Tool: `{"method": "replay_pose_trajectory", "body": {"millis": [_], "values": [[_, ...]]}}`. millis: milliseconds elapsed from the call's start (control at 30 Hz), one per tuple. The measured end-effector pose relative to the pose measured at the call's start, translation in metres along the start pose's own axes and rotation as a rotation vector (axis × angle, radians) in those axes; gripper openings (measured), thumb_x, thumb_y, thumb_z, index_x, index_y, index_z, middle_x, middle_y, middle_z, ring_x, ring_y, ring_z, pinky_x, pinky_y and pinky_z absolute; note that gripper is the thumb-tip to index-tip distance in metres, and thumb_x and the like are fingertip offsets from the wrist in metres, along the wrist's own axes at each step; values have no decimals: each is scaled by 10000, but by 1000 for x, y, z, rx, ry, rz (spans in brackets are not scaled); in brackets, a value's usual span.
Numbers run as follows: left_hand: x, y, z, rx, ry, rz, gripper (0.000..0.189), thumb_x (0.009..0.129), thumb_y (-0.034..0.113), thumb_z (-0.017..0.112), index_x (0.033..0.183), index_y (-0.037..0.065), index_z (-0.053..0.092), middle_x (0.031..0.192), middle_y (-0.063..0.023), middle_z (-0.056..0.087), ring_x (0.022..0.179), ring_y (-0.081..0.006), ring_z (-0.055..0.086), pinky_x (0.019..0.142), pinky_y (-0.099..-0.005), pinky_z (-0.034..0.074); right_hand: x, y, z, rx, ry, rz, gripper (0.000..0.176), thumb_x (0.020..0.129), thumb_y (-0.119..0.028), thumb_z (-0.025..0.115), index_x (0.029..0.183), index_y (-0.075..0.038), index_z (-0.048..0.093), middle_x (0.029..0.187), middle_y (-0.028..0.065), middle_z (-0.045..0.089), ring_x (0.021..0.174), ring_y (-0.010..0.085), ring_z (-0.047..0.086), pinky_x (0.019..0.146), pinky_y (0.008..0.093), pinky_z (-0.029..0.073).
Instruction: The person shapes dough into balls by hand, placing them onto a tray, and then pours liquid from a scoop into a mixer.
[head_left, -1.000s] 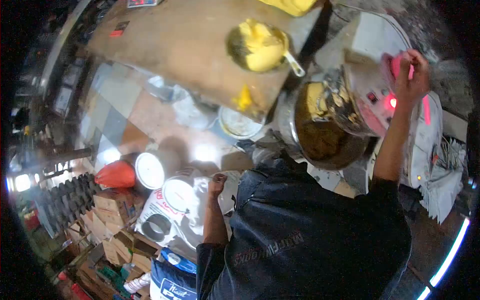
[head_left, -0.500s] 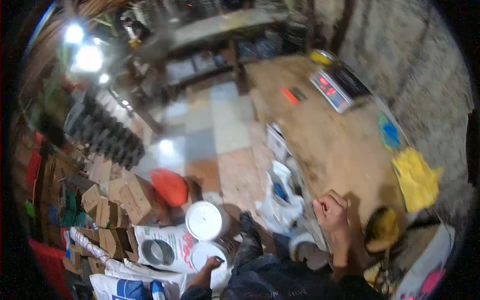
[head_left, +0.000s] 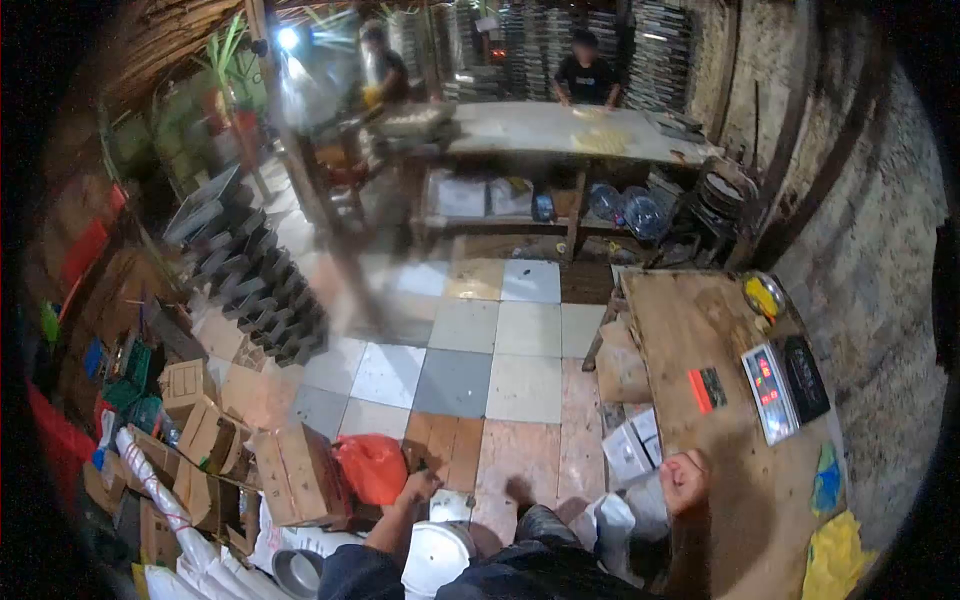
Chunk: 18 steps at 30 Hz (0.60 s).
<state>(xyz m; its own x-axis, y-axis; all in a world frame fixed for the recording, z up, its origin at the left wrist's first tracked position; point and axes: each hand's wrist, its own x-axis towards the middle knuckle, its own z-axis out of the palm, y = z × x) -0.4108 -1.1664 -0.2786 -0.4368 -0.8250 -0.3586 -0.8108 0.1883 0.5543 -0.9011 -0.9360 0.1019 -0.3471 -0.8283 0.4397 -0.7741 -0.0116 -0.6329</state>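
Observation:
My right hand (head_left: 685, 482) is curled into a loose fist over the near left edge of the wooden table (head_left: 690, 320), and nothing shows in its fingers. Low on the left, my left hand (head_left: 422, 487) hangs with its fingers drawn together; a small dark spot shows at the fingertips, too small to name. Close beside it are a red plastic bag (head_left: 372, 470) and a white lidded bucket (head_left: 438, 555). Below my right hand stands a white plastic bag (head_left: 610, 525). On the table are a digital scale (head_left: 770, 390) with red digits and a small red-and-black object (head_left: 706, 390).
Cardboard boxes (head_left: 295, 475) crowd the left side, with a stack of dark trays (head_left: 250, 270) behind them. A wooden post (head_left: 300, 170) rises from the tiled floor (head_left: 525, 360). Two people stand around a long worktable (head_left: 520, 130). Yellow plastic (head_left: 838, 555) lies at right.
My view has tilted up and swung left, showing the far worktable and people. The left hand now appears beside the red bag rather than over the buckets; the right hand stays in a fist.

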Motion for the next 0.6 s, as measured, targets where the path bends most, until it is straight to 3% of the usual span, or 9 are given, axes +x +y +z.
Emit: {"method": "replay_pose_trajectory", "body": {"millis": [33,67,167,200,267,333,400,500,600], "values": [[26,11,-23,-170,176,57,460,817,442,617,1042,47,683,978,-172,691,941,-311,659,861,-386,509,18,10,4,-29,20,42,105,749,-111,670,765,-33,601,700,86,500,557,205,485,512,338,391],[39,53,-66,-146,78,-108,423,811,401,641,1034,43,673,969,-156,697,918,-292,668,831,-377,517,41,23,13,-51,41,82,98,731,-72,658,695,-22,582,680,100,497,579,233,492,536,346,403],[129,31,-68,-316,170,-122,355,808,351,654,984,43,675,922,-140,706,873,-261,678,774,-354,526,108,93,45,-218,67,-131,103,730,-83,647,700,-21,570,679,119,498,589,270,506,539,375,407],[173,-15,-35,-587,259,38,321,812,333,651,946,42,674,878,-109,705,792,-220,671,676,-340,529,128,119,68,-228,110,-77,105,760,-97,623,715,-20,568,662,121,491,593,276,508,554,400,413],[192,-17,-53,-538,-34,-9,282,811,312,650,893,43,669,728,-58,659,606,-205,614,578,-344,512,181,149,92,-244,18,-93,103,774,-94,615,719,-21,566,669,121,500,595,276,509,564,404,422],[171,-20,-73,-203,-263,-270,274,809,302,650,892,41,666,719,-59,648,605,-202,606,591,-346,510,241,157,125,-157,-3,-168,93,815,-84,602,742,-28,588,709,126,528,591,269,511,577,403,448],[168,-13,-91,-237,-315,-368,267,807,292,650,891,39,663,709,-60,637,604,-199,598,604,-348,509,313,179,155,-71,-56,-228,76,821,-72,601,765,-21,598,717,123,531,584,255,506,580,381,447],[183,-7,-109,-354,-304,-465,255,803,276,651,890,36,659,695,-62,621,602,-195,586,624,-351,506,425,160,196,242,-92,-169,133,848,-152,620,830,-22,601,615,36,503,599,199,518,625,349,442],[216,-6,-119,-466,-270,-537,244,800,261,651,889,33,655,681,-64,604,600,-190,574,643,-354,504,540,67,207,243,-245,-71,110,821,-103,635,820,3,602,656,66,517,612,193,536,591,320,442]]}}
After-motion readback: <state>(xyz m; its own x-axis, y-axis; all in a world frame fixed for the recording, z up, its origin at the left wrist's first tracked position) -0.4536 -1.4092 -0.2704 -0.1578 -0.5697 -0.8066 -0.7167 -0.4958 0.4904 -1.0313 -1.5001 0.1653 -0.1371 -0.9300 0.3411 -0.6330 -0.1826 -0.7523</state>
